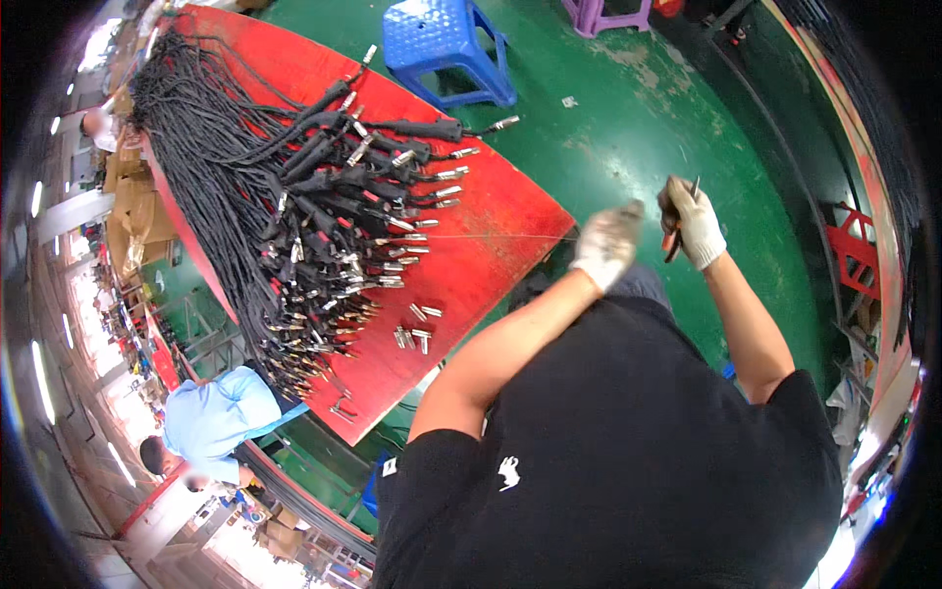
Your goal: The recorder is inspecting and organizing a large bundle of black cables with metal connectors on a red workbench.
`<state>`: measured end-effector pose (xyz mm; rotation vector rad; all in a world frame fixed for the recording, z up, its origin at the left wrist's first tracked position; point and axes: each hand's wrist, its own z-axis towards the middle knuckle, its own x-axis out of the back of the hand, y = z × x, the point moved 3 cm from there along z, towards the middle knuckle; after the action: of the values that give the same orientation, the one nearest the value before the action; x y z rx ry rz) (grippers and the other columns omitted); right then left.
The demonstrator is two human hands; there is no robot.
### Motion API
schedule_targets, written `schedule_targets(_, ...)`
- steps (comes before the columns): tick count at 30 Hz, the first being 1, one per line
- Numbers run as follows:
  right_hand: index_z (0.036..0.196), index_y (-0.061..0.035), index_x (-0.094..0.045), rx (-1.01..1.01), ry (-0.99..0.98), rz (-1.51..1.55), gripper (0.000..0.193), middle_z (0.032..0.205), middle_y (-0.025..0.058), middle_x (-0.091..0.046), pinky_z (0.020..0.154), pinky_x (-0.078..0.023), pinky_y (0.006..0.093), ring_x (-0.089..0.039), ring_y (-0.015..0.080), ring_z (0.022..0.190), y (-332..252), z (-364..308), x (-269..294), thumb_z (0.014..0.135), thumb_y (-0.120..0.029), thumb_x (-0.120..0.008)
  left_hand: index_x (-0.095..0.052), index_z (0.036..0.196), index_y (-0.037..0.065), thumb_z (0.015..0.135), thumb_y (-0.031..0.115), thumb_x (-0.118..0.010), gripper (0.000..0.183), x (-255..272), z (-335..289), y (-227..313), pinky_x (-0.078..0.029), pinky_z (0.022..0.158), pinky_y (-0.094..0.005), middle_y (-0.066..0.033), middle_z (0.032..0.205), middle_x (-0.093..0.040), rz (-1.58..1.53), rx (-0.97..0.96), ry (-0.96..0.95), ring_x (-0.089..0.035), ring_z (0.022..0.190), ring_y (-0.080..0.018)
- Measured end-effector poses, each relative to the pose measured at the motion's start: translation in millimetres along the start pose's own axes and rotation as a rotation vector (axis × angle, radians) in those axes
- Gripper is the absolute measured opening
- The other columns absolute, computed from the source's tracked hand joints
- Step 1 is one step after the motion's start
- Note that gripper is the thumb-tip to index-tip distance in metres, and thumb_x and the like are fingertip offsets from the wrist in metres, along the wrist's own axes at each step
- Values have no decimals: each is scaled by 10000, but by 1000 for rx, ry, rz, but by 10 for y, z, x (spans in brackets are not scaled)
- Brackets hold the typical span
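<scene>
My left hand [608,240], in a dirty white work glove, is closed beyond the table's right corner. A thin pale wire [500,236] runs from the cable bundle over the table to this hand; its end is hidden in the glove. My right hand [697,224], also gloved, grips pliers [671,242] with red and dark handles, partly hidden by the fingers. The two hands are apart, over the green floor. Many black cables [216,147] with black handles and silver metal ends [446,191] lie heaped on the red table [491,280].
Several loose silver metal sleeves [417,329] lie near the table's lower edge. A blue plastic stool [437,44] stands past the table, with a purple stool [603,15] farther off. A red plastic crate [852,250] is at right. A person in light blue [221,407] works at left.
</scene>
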<state>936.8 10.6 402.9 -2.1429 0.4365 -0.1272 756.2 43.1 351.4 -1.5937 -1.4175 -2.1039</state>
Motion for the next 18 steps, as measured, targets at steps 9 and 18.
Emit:
schedule_targets(9, 1423, -46, -524, -55, -113, 222, 437, 804, -15, -573, 459, -383, 260, -434, 60, 538, -124, -26, -363, 1042, -260, -531, -583, 988, 40, 987, 149, -477, 152, 246, 172, 429, -537, 683, -415, -157, 817, -666, -362, 60, -347, -698, 811, -310)
schedule_targets(18, 1395, -10, -481, -230, -37, 374, 398, 606, -79, -299, 434, -309, 256, -324, 65, 476, -179, 128, 302, 1028, -162, -503, -738, 1070, 117, 921, 248, -578, 255, 1276, -748, -913, -551, 774, -501, -175, 886, -714, 181, 126, -220, -685, 819, -382)
